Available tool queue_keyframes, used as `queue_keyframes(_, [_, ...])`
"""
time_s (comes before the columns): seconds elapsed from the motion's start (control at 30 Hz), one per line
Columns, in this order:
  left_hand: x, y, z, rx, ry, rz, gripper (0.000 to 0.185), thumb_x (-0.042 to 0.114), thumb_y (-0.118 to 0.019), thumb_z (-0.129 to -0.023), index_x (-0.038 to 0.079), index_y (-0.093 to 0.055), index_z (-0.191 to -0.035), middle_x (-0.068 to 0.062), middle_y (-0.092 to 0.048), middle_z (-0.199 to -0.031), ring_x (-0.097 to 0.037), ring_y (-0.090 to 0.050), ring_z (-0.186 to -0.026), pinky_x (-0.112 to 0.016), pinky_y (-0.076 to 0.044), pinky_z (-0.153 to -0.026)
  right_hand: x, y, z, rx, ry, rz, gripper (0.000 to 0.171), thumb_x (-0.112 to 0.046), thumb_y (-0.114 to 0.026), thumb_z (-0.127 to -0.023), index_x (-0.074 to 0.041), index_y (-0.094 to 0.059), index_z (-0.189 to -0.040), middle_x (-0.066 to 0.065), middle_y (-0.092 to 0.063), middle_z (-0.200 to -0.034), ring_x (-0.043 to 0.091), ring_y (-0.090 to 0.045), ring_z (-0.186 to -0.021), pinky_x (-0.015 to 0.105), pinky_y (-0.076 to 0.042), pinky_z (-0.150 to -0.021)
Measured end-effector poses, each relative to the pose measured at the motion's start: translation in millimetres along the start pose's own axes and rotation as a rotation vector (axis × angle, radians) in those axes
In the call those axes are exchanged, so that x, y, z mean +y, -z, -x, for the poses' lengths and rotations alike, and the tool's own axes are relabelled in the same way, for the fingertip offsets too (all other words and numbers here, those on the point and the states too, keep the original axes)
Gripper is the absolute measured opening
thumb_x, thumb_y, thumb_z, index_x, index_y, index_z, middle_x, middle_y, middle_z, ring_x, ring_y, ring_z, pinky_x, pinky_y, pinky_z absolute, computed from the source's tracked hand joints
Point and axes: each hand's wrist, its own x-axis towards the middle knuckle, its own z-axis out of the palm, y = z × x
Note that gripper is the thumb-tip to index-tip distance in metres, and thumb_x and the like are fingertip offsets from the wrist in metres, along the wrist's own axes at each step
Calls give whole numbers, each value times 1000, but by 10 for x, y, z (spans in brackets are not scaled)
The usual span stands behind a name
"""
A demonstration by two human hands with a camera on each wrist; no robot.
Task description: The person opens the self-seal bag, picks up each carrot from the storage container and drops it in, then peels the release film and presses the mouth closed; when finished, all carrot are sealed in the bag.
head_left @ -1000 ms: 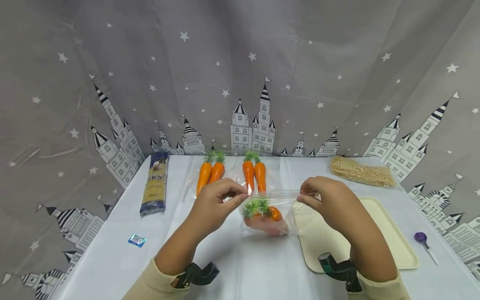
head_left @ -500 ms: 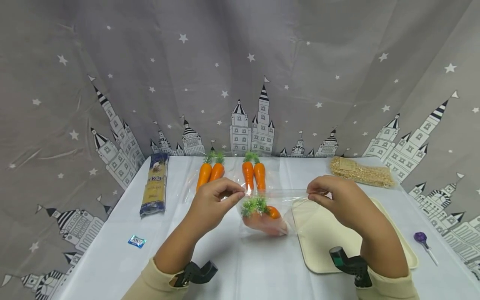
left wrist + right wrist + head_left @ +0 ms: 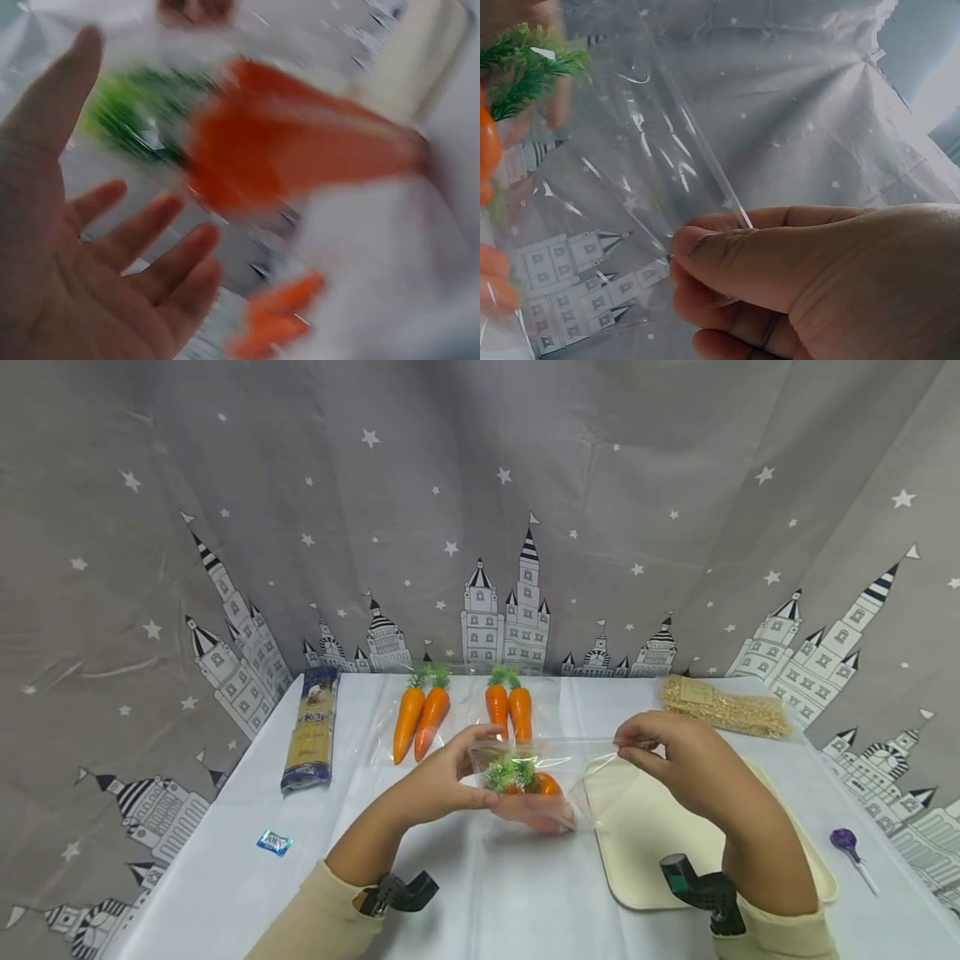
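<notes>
Released from the bag's (image 3: 536,777) rim, left hand (image 3: 438,785) spreads its fingers; right hand (image 3: 675,752) pinches the rim.

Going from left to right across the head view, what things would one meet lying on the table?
Spaghetti packet → small blue wrapper → left pair of carrots → right pair of carrots → cream tray → purple lollipop.
</notes>
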Motion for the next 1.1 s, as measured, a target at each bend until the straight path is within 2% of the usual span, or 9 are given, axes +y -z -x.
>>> queue_keyframes(0.1, [-224,-81,-48,-81,35,-28,102,35,-90,-83,20,-28,-163,-6,-45,-160,-26,-49,-144,-55,-39,-120,58,-48,-27,8,-10,-22,11,-10,-75,-96,-18,-76,-103,-7,-76,-101,18,-72,-98,50,-57,-87])
queue_keyframes(0.23, [-391,-205,-77,-48,61,-128,86,28,-89,-85,19,-42,-157,0,-60,-146,-20,-58,-131,-48,-46,-114,254,-166,-95,-38,-51,-237,10,-14,-74,-99,-16,-74,-109,0,-75,-108,14,-71,-100,41,-59,-89])
queue_keyframes(0.37, [-421,-251,-90,33,78,-179,67,31,-87,-87,16,-57,-145,1,-69,-131,-19,-61,-122,-47,-47,-110,557,-362,-173,-232,-49,-645,44,-19,-74,-99,-6,-58,-138,17,-63,-136,21,-66,-121,31,-57,-98])
queue_keyframes(0.43, [-425,-249,-101,63,95,-168,69,33,-86,-88,14,-56,-146,-1,-68,-133,-19,-61,-123,-48,-47,-112,643,-504,-216,-382,-58,-745,65,-22,-76,-97,-6,-46,-151,22,-54,-149,32,-59,-133,37,-54,-106])
queue_keyframes(0.53, [-433,-231,-110,110,128,-122,68,35,-84,-90,11,-55,-146,-6,-69,-133,-19,-65,-118,-45,-52,-107,629,-782,-284,-562,-101,-706,78,-30,-80,-93,-11,-40,-157,19,-52,-152,39,-57,-135,47,-54,-108])
queue_keyframes(0.6, [-446,-213,-96,143,163,-59,69,36,-83,-91,10,-53,-148,-9,-71,-130,-20,-68,-113,-42,-56,-102,534,-967,-318,-600,-149,-654,73,-28,-80,-92,-10,-45,-154,17,-59,-145,39,-61,-129,52,-55,-104])
queue_keyframes(0.73, [-485,-173,-3,207,227,8,58,38,-76,-97,6,-56,-141,-8,-75,-110,-18,-72,-96,-34,-61,-89,300,-1252,-334,-557,-241,-647,56,-25,-79,-92,-7,-57,-141,12,-68,-120,27,-71,-102,45,-62,-89])
queue_keyframes(0.83, [-533,-143,99,272,277,-56,47,43,-69,-101,4,-62,-126,-3,-70,-93,-15,-66,-84,-30,-58,-81,153,-1413,-334,-521,-299,-691,50,-25,-78,-93,-4,-59,-134,11,-69,-106,23,-72,-84,38,-63,-78])
queue_keyframes(1.1, [-616,-11,429,366,408,-49,35,40,-60,-106,6,-70,-107,-3,-65,-78,-17,-59,-70,-28,-51,-67,-174,-1828,-305,-467,-389,-730,55,-29,-80,-91,-3,-57,-134,5,-73,-98,18,-68,-77,29,-58,-69])
